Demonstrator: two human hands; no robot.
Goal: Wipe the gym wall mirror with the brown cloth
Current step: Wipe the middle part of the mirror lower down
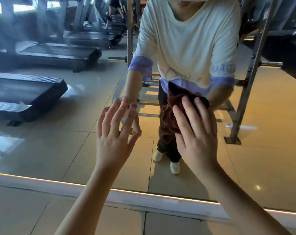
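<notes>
1. gym wall mirror (55, 146): dead ahead of both hands, fills most of view; lit strip (42, 181) along btm edge, below the wrists.
2. brown cloth (167, 122): bunched, btwn right palm & glass; excess spills out twd left hand.
3. right hand (196, 133): released, fingers straight, pressing cloth flat to mirror.
4. left hand (115, 134): released, fingers spread, tips meet glass; holds nothing, beside cloth, not touching it.
5. treadmills (47, 53): refl., above-left of left hand.
6. rack upright (249, 82): refl., right of right hand.
7. tiled floor (21, 217): under forearms.

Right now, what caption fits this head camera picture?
The right hand presses the brown cloth on the gym mirror; the left hand touches the glass.
</notes>
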